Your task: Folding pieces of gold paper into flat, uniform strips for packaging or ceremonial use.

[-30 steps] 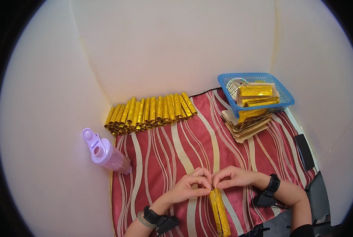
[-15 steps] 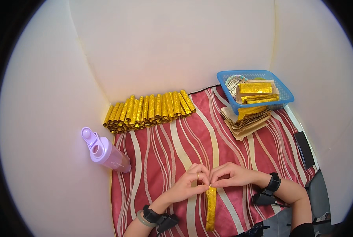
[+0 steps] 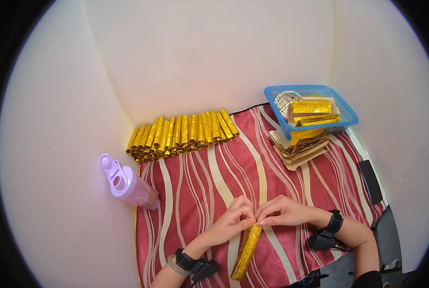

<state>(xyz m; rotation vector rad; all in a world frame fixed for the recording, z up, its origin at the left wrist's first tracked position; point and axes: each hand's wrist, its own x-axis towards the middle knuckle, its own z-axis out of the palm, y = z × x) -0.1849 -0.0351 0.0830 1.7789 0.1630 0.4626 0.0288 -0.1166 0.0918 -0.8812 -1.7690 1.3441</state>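
One gold roll [image 3: 246, 253] is low in the frame, just left of the middle, slanting from the fingers down to the left. I cannot tell if it touches the cloth below. The left hand [image 3: 231, 223] pinches the top end of the roll with thumb and finger, and a thin ring [image 3: 241, 210] shines on it. The right hand [image 3: 282, 212] pinches the same end from the other side, so the tips of both hands meet there. Each wrist wears a black strap [image 3: 335, 221], and the left one has a pale band [image 3: 175, 265] too. Under all this lies a red cloth [image 3: 195, 192] with wavy cream stripes. Left of the middle, higher up, many more gold rolls lie side by side in a pile [image 3: 183, 134]. Below the pile, at the left, a purple bottle [image 3: 136, 188] leans with its lid to the upper left. At the upper right is a blue basket [image 3: 291, 131] with gold and brown paper [image 3: 311, 106] and a small woven basket [image 3: 287, 104] inside. A stack [image 3: 298, 156] of brown and gold sheets sits against its front. A flat black thing [image 3: 370, 183] lies at the right edge of the cloth.
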